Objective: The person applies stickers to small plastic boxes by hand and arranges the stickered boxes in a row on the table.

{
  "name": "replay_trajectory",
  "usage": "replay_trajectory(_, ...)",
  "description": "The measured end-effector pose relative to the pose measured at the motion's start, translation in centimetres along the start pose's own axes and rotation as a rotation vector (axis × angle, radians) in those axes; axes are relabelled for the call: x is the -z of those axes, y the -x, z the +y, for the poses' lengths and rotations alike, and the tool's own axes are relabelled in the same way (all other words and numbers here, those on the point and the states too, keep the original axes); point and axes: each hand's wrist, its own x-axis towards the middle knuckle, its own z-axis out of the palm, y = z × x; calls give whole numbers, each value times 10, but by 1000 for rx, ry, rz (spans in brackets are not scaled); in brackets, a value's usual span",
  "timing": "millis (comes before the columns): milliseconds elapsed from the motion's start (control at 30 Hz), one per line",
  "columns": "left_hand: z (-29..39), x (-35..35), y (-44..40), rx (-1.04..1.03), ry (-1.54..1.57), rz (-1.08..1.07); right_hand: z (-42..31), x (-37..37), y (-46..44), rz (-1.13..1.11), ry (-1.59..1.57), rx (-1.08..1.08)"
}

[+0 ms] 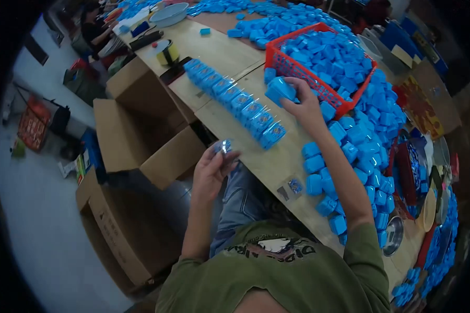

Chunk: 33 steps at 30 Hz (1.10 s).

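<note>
My right hand (pixel 303 101) is closed on a small blue plastic box (pixel 280 91), held over the table in front of the red basket (pixel 318 86). Between the fingers of my left hand (pixel 210 171), out past the table's near edge, is a small shiny clear plastic packet (pixel 224 146) with some print on it. A long row of wrapped blue boxes (pixel 240 103) with printed tops stands on the table between my hands. Loose blue boxes (pixel 361 148) are heaped beside my right forearm. A small printed packet (pixel 295 186) lies flat near the table edge.
Open cardboard cartons (pixel 122 136) stand on the floor at the left, below the table. A tape roll (pixel 167 52), a dark flat object (pixel 174 72) and a pale blue basin (pixel 169 14) sit farther along. A metal bowl (pixel 393 236) is at right. Another person (pixel 98 32) sits far left.
</note>
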Motion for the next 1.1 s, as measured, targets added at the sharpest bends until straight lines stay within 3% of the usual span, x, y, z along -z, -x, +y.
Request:
replay_trajectory(133,-12,-17,-1,38,5,-56,-40,9,72,-134,-369,-53)
replay_trajectory(833,-32,-71,24,126,-190,-239,-35,39,164,-155,-183,6)
replay_trajectory(1100,-32,-83,29,36,-372,-273,-31,42,171,-166,-63,73)
